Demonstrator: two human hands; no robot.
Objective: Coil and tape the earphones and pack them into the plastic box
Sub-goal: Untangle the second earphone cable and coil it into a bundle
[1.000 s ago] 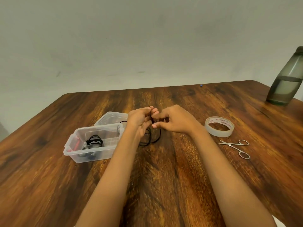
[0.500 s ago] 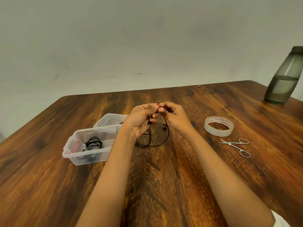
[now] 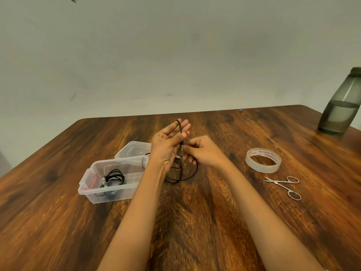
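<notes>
Black earphones (image 3: 188, 178) hang in loops from my hands down to the wooden table (image 3: 195, 222). My left hand (image 3: 168, 142) is raised with its fingers straight. The cord runs over its fingertips, and the thumb pins the plug end against the fingers. Just to the right, my right hand (image 3: 205, 152) pinches the cord with curled fingers. The clear plastic box (image 3: 109, 198) stands open to the left of my left forearm, with another coiled black earphone set (image 3: 115, 178) inside.
The box's lid (image 3: 134, 148) lies behind it. A roll of clear tape (image 3: 262, 168) and small steel scissors (image 3: 283, 184) lie at the right. A grey water bottle (image 3: 340, 108) stands at the far right corner.
My left hand has opened and lifted, its fingers now straight with the cord looped over them. My right hand has moved slightly down and right along the cord.
</notes>
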